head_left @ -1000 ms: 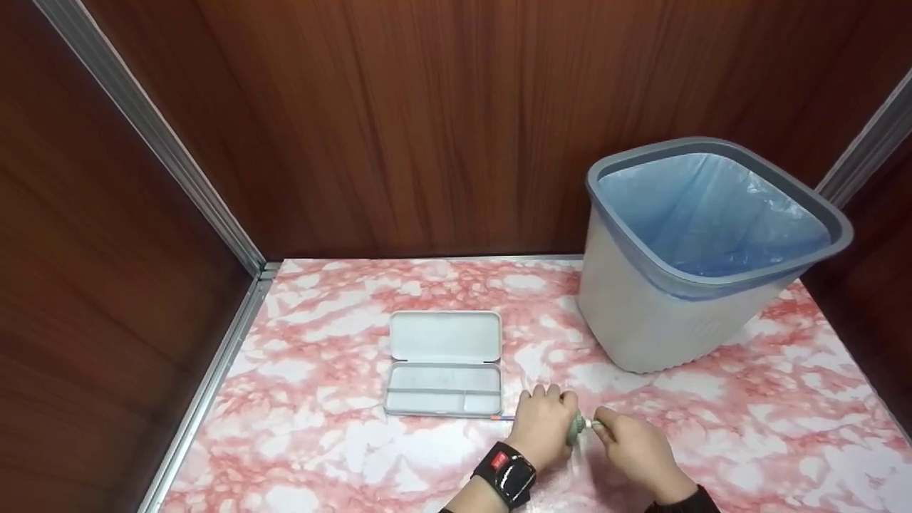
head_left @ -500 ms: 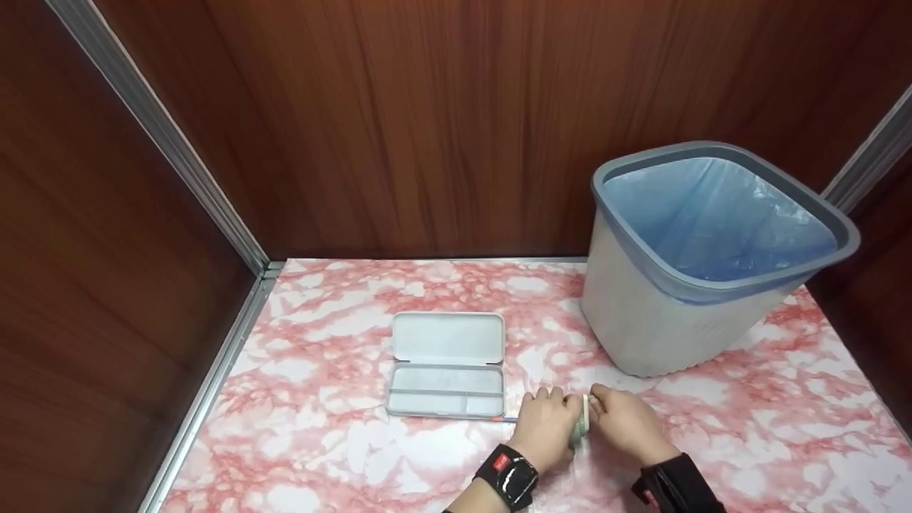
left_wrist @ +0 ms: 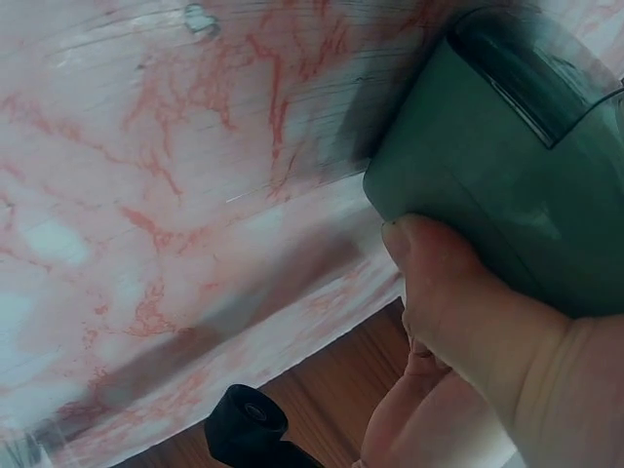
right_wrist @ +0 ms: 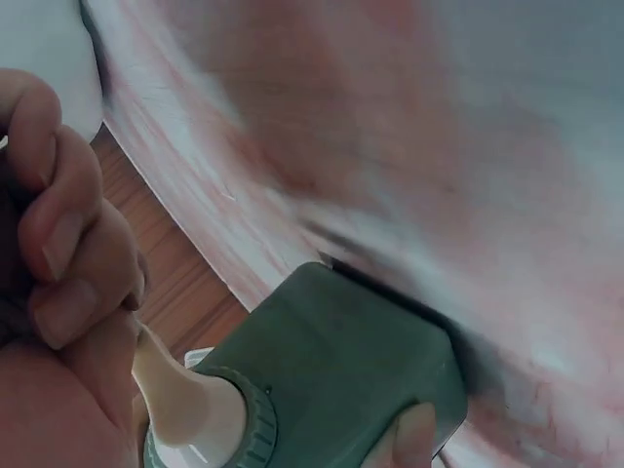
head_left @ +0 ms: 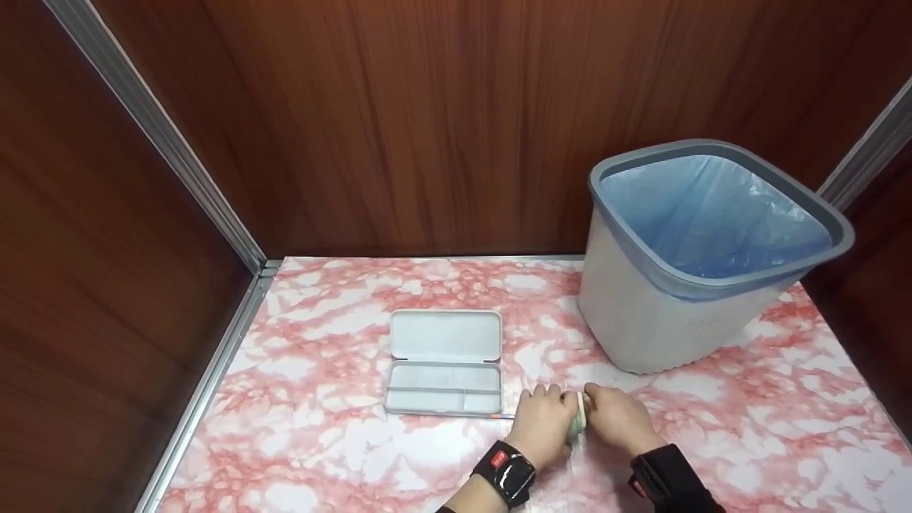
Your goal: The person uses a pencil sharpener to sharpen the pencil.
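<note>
A green hand-crank pencil sharpener (right_wrist: 341, 361) lies under my left hand (head_left: 543, 427), which grips its body. In the left wrist view, the thumb presses on the green casing (left_wrist: 487, 214) near a dark see-through drawer (left_wrist: 526, 78). My right hand (head_left: 621, 420) is at the cream crank (right_wrist: 190, 409); its curled fingers hold the crank's outer end, and the knob is hidden in them. A thin blue stick with an orange-red end (head_left: 503, 417), pencil-like, shows left of my left hand, its other end hidden behind the hand.
An opened pale grey pencil case (head_left: 445, 336) with divided compartments sits left of the hands on the red-and-white marbled table (head_left: 320, 456). A large bin (head_left: 655, 320) with a blue liner stands at the back right. Brown wood-grain panels (head_left: 427, 128) wall in the table.
My right hand has moved up and left with the crank, which has swung round to stand upright against the sharpener. The left hand stays in place on the body.
</note>
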The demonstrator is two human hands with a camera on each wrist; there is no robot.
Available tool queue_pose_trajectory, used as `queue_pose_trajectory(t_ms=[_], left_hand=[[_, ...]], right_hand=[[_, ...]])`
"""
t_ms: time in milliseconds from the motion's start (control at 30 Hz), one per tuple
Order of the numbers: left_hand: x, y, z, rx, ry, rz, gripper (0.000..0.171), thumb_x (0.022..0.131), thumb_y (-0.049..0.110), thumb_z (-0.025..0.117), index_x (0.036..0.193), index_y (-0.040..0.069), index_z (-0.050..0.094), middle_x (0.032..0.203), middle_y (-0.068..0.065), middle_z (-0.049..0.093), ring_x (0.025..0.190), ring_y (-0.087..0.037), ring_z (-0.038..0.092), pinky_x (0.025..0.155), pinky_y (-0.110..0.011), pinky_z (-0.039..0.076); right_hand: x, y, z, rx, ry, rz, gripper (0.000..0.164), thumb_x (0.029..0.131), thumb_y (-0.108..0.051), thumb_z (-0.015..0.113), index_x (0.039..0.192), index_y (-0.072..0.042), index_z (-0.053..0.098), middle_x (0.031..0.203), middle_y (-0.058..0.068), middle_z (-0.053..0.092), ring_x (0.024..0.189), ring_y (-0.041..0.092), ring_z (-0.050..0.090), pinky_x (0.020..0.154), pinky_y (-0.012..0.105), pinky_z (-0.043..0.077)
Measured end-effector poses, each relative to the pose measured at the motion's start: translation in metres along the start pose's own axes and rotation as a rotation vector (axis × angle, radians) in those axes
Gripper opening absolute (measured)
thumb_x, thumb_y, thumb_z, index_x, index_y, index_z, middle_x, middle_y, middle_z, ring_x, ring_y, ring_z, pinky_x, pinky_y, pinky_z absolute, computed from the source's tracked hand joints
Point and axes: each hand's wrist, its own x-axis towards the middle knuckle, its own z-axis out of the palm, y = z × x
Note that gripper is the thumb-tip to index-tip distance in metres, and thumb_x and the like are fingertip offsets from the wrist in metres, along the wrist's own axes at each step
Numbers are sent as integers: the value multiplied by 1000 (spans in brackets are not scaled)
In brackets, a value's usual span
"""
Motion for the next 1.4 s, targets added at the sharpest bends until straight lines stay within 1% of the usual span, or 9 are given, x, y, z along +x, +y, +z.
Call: queue_pose_trajectory(t_ms=[200,300,467,633,767,933,1133,1267,1400], left_hand=[[0,0,1,-18,8,-1,67,44,56,80,93,22,50,87,5,59,76,-14,55,59,-29,39],[0,2,1,-17,2,-5,66,44,55,81,92,22,50,87,5,59,77,-14,56,60,-29,40],[1,5,-1,-19,-43,-17,66,46,55,80,95,23,50,88,5,58,78,-14,55,62,-29,39],[1,5,-3,-19,-85,-30,66,47,55,79,97,22,50,90,5,58,79,-14,54,63,-28,39],[0,5,-3,-13,-77,-43,66,46,55,80,96,22,50,89,5,58,79,-14,54,64,-29,40],[0,5,-3,-15,-79,-55,67,47,56,80,97,22,50,89,5,58,79,-14,54,64,-29,40],[0,5,-1,3,-40,-46,67,45,57,79,93,22,50,86,5,58,76,-14,54,59,-28,37],[0,5,-1,3,-30,-51,66,45,56,80,93,22,50,85,5,58,76,-14,54,59,-28,37],[0,5,-2,-6,-42,-57,66,46,55,80,95,22,50,87,5,58,77,-14,54,60,-28,38]], right_hand=[[-10,2,15,-100,-49,3,11,84,-20,53,78,-12,58,77,10,66,70,32,62,55,46,44],[-21,3,22,-108,-76,10,12,85,-19,52,79,-13,60,77,9,67,70,31,63,56,46,45],[-36,2,25,-115,-60,14,11,84,-17,54,88,-12,63,78,9,67,71,31,63,57,45,45],[-48,-2,24,-142,-36,-11,8,83,-18,56,78,-12,58,68,8,63,63,29,61,51,43,42],[-55,-6,22,-145,-38,-37,8,82,-14,56,74,-12,54,62,6,59,59,27,59,49,42,40],[-64,-11,15,-127,-31,-54,12,77,-8,57,70,-13,50,58,3,53,54,24,55,47,38,37],[-70,-13,7,-91,-25,-42,17,76,-6,56,66,-16,46,57,-1,49,54,20,53,48,35,33],[-72,-13,2,-56,-16,-34,17,76,-9,59,67,-18,47,58,-3,51,55,18,54,50,35,34],[-71,-15,-5,0,8,-28,17,78,-14,60,67,-19,49,57,-5,48,53,13,47,50,33,33]])
